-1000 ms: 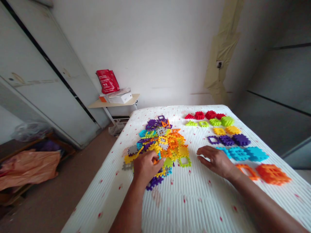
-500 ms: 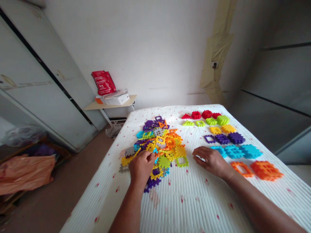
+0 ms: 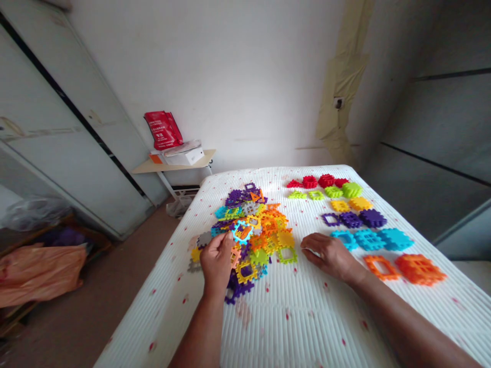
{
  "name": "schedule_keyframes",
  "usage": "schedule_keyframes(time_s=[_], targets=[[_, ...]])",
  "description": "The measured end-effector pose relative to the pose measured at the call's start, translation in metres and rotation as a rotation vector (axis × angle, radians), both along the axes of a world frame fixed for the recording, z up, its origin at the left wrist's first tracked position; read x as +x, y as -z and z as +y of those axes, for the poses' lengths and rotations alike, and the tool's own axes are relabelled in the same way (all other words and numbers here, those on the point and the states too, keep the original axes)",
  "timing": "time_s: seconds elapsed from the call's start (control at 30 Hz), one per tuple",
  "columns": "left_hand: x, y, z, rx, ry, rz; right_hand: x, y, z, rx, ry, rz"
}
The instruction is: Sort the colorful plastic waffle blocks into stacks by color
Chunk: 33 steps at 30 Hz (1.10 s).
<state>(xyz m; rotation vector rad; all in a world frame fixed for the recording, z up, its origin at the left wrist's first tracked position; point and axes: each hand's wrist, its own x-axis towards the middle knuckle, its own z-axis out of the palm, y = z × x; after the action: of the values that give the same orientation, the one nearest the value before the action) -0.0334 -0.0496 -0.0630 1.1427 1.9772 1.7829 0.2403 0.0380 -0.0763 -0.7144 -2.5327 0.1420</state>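
Observation:
My left hand (image 3: 217,254) is over the near left part of the mixed pile, its thumb and fingers pinching a light-blue square frame block (image 3: 235,231) by one edge. Through the block's opening I see pieces lying beneath it. Around it lie interlocking plastic blocks in several colours, among them a yellow frame block (image 3: 246,265), a lime solid block (image 3: 259,256) and a lime frame block (image 3: 293,254). My right hand (image 3: 329,251) rests on the sheet between the pile and the sorted rows. Its fingers are loosely bent, with a gap to the thumb and nothing visible in them.
Colour-grouped blocks stand at the right: red (image 3: 327,180), lime (image 3: 352,189), yellow (image 3: 360,203), purple (image 3: 373,217), blue (image 3: 397,238) and orange (image 3: 421,269). A small side table (image 3: 207,157) with a white box (image 3: 187,156) and red bag (image 3: 163,129) stands beyond the bed (image 3: 291,332).
My left hand has lifted the light-blue frame block up from the pile and turned it into view, shifting slightly left. My right hand has barely moved.

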Motion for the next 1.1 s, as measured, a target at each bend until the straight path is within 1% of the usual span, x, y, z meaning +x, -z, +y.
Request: schedule_keyframes(time_s=[0.1,0.2,0.33,0.47,0.67,0.8,0.87,1.0,1.1], targets=[[0.002,0.003,0.003,0.027,0.110,-0.255,-0.002,0.002,0.000,-0.026,-0.004,0.022],[0.006,0.006,0.006,0.010,0.184,-0.340,-0.010,0.001,-0.007,-0.018,-0.026,0.076],[0.013,0.010,0.006,-0.028,0.212,-0.304,-0.029,-0.003,-0.024,0.017,-0.085,0.160],[0.018,0.013,0.006,-0.051,0.274,-0.246,-0.042,-0.005,-0.036,0.097,-0.124,0.161],[0.019,0.013,0.005,-0.090,0.310,-0.243,-0.041,-0.007,-0.034,0.113,-0.069,0.258],[0.026,0.009,0.003,-0.132,0.350,-0.211,-0.042,-0.006,-0.037,0.079,-0.046,0.297],[0.032,0.007,0.003,-0.146,0.369,-0.180,-0.044,-0.005,-0.039,0.049,-0.010,0.303],[0.044,0.010,0.002,-0.186,0.430,-0.108,-0.048,-0.002,-0.043,0.067,0.065,0.277],[0.048,0.015,0.002,-0.218,0.483,-0.040,-0.048,-0.003,-0.043,0.077,0.034,0.192]])
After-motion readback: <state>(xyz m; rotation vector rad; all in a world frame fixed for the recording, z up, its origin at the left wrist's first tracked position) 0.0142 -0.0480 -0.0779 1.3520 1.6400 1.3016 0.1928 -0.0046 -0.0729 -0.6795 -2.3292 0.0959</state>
